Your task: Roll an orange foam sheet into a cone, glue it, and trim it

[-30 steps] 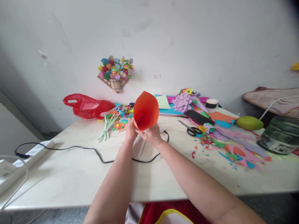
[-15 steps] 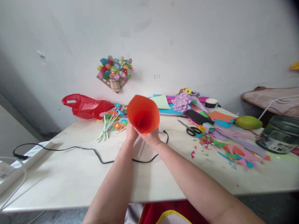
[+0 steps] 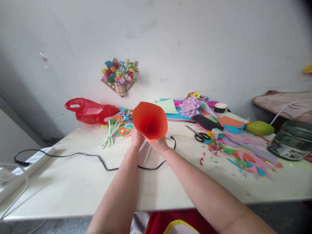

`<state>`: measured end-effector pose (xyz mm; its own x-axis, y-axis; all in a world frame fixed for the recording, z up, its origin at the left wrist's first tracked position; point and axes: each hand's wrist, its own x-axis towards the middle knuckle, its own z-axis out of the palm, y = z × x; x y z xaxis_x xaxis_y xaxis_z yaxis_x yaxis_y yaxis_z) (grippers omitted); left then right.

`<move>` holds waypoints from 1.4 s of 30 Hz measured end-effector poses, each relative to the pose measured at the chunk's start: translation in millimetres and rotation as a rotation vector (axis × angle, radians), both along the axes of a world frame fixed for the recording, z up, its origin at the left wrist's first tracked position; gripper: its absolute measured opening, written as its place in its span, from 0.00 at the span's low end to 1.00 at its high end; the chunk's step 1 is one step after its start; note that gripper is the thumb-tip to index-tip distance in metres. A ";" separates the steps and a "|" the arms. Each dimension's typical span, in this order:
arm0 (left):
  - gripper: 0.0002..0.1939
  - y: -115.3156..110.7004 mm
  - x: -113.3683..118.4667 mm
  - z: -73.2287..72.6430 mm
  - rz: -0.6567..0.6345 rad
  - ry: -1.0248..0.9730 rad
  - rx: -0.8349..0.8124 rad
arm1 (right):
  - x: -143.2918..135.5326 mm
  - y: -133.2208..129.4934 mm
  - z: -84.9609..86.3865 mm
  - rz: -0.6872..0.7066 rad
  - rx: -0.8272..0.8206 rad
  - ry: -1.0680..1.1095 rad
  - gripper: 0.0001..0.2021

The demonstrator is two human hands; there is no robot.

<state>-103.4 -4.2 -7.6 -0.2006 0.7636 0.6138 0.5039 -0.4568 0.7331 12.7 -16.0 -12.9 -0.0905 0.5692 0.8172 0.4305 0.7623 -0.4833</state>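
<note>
Head view: both hands are together over the middle of the tabletop (image 3: pixel 92 191), around an orange-red cone (image 3: pixel 150 120) with its wide open mouth facing up and toward the camera. The left hand (image 3: pixel 137 137) has its grip closed on the cone's lower left side, and the right hand (image 3: pixel 159 144) has its grip closed on the lower right side; most of the fingers are hidden behind the cone. A black cable (image 3: pixel 83 153) runs from the power strip (image 3: pixel 36 159) at the left and passes beneath the forearms.

To the left of the cone lie pale green stems (image 3: pixel 112 134) and cut-out flowers (image 3: pixel 123 131), with a red plastic bag (image 3: pixel 91 112) at the far left. Just right of the cone, on the far side, are a pale green sheet (image 3: pixel 170 106) and a large lilac flower (image 3: pixel 189 106). Nearer, scissors (image 3: pixel 198 133) with black handles lie beside colourful scraps (image 3: pixel 247 159). A green oval object (image 3: pixel 259 128) and a glass jar (image 3: pixel 290 139) are at the right. A flower decoration (image 3: pixel 120 76) is on the wall (image 3: pixel 195 42).
</note>
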 end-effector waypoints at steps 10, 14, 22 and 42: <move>0.12 -7.1 -3.1 3.6 0.354 0.382 -0.213 | 6.1 -11.2 15.3 0.072 -0.053 0.309 0.10; 0.20 -4.4 -7.7 2.5 0.367 0.219 -0.247 | 11.0 -4.2 22.4 0.166 -0.229 0.659 0.15; 0.04 -1.0 -8.5 6.9 0.329 -0.185 -0.125 | 15.6 0.8 25.2 0.233 -0.372 0.924 0.24; 0.20 -7.1 4.1 8.6 -0.285 0.028 -0.228 | 23.2 3.0 27.7 0.296 -0.629 0.995 0.24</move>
